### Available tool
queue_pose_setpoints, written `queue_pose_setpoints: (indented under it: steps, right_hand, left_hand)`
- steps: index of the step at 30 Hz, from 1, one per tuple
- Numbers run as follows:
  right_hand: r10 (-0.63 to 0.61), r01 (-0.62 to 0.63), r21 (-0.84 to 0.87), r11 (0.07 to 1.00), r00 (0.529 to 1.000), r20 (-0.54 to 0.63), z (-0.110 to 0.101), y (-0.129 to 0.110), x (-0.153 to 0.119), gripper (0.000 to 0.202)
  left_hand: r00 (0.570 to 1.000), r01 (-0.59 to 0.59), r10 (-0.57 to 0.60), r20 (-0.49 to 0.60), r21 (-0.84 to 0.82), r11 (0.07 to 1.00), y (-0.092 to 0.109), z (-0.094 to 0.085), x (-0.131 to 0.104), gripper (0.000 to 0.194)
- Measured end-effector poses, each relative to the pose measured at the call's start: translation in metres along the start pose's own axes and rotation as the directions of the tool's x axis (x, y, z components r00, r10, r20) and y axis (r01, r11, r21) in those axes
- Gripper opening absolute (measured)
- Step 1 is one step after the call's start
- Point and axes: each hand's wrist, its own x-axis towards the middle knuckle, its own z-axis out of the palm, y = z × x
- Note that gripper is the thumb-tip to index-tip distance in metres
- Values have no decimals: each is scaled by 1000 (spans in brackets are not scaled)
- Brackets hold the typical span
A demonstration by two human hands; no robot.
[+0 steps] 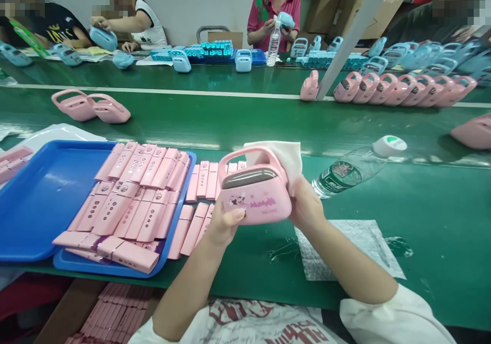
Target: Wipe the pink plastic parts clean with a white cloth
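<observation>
Plausibly, the pink loop-handled device [264, 206] is most at risk from a slip: its rounded plastic shell is glossy, and the left hand [223, 222] grips only a lower corner, thumb across the front and the fingers hidden behind, so a looser hold could drop it onto the green worktop [261, 267] below. The right hand [307, 206] is closed around a soft white cloth [289, 157] beside the shell's other end; trapped grit there might scratch the dark, mirror-like strip [251, 178] under the handle, and hard rubbing might smear the purple print [261, 203]. A swing of the right forearm [353, 264] could knock the clear, thin-walled plastic bottle [339, 175] near that hand. Under the same forearm lies a pale, crinkled wrapping sheet [360, 234], while slim, flat pink panels [118, 206] overlap in a smooth blue tray [76, 264], their loose stacking liable to slide if nudged
</observation>
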Motion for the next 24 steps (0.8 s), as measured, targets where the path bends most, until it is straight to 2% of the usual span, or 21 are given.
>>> queue_pose_setpoints:
  steps: [3, 6, 9, 11, 13, 15, 17, 19, 21, 23, 24]
  right_hand:
    - [93, -92, 38, 995, 996, -6, -14, -11, 8, 36]
    - [86, -87, -38, 995, 996, -26, -25, -21, 13, 33]
    - [18, -33, -206, 978, 997, -73, -28, -30, 15, 28]
    - [-39, 11, -285, 958, 995, -93, -27, -36, 13, 31]
    - [-86, 52, -318, 947, 992, -94, -24, -39, 9, 41]
    - [-109, 68, -308, 949, 987, -116, -21, -38, 4, 47]
    - [-106, 50, -263, 963, 974, -202, -21, -33, 4, 48]
    - [-59, -3, -196, 981, 949, -309, -23, -25, 9, 47]
    - [-2, -48, -113, 992, 916, -402, -29, -20, 19, 44]
    - [18, -41, -37, 998, 873, -488, -34, -19, 28, 39]
    - [1, -14, -21, 1000, 847, -531, -35, -20, 29, 36]
  left_hand:
    - [989, 26, -40, 142, 92, 995, 1, 2, -3, 66]
    - [994, -28, -5, 113, 294, 955, 1, 1, -8, 81]
    - [998, -29, -4, 69, 486, 874, -1, 1, -13, 84]
    - [993, -109, 56, 105, 612, 784, -3, 2, -14, 84]
    - [969, -248, 157, 193, 716, 653, -5, 4, -14, 89]
    - [936, -346, 254, 245, 776, 527, -8, 6, -13, 92]
    - [906, -386, 345, 244, 813, 437, -11, 6, -11, 90]
    - [840, -456, 468, 276, 826, 331, -12, 5, -7, 81]
    - [728, -550, 581, 363, 816, 179, -12, 1, -3, 71]
    - [632, -592, 646, 428, 804, 47, -13, -3, 0, 66]
    - [605, -596, 661, 444, 803, 6, -14, -5, 1, 65]
